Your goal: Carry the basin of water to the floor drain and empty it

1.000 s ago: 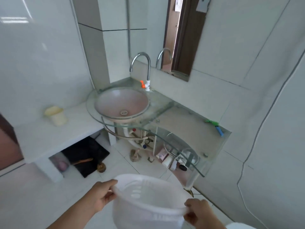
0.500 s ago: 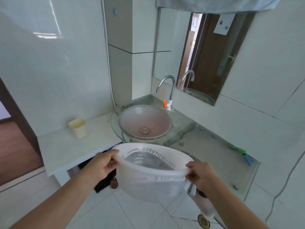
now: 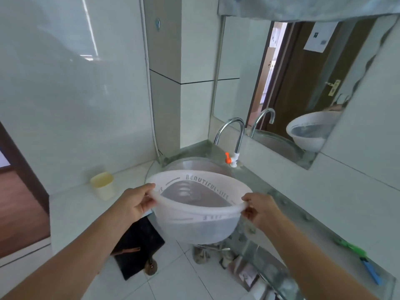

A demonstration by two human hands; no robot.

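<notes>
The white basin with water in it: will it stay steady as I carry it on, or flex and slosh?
The basin looks like thin, translucent plastic, so it may flex. The left hand and right hand pinch only its rim, a grip that could slip if wet. The water sits fairly high, so it is probably heavy and apt to slosh if tilted.

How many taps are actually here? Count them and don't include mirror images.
1. The chrome tap stands at the back of the sink, behind the basin held by both hands. The second curved spout is its reflection in the mirror.
</notes>
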